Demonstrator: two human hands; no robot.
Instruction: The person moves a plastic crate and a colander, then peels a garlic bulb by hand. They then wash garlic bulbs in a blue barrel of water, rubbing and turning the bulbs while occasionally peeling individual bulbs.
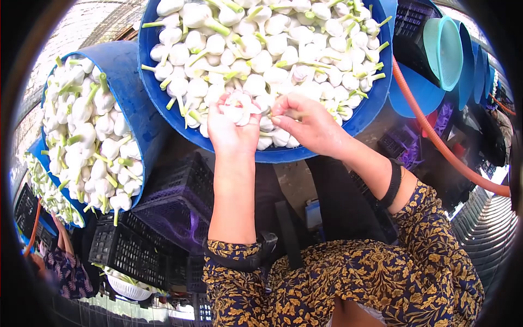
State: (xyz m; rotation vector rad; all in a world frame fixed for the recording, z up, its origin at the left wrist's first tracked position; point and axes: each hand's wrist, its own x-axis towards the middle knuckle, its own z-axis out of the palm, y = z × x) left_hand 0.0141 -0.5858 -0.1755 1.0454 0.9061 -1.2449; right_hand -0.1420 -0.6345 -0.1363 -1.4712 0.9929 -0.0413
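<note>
Head view: left hand [233,129] clasps a white layered bulb [239,108] over the round blue plastic tub [152,82], right hand [308,125] pinching just beside it. If the bulb slipped, it could vanish among the rest.

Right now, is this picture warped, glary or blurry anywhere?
Head view: heavy fisheye, black corners, the tub rim bowed; bright even daylight, white bulbs nearly blown out; left hand and its bulb sharp, edges smeared.

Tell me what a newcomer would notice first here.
The big blue tub heaped with white bulbs fills the top middle. At its near rim the left hand grips one bulb, with the right hand beside it. A second full tub stands at left.
</note>
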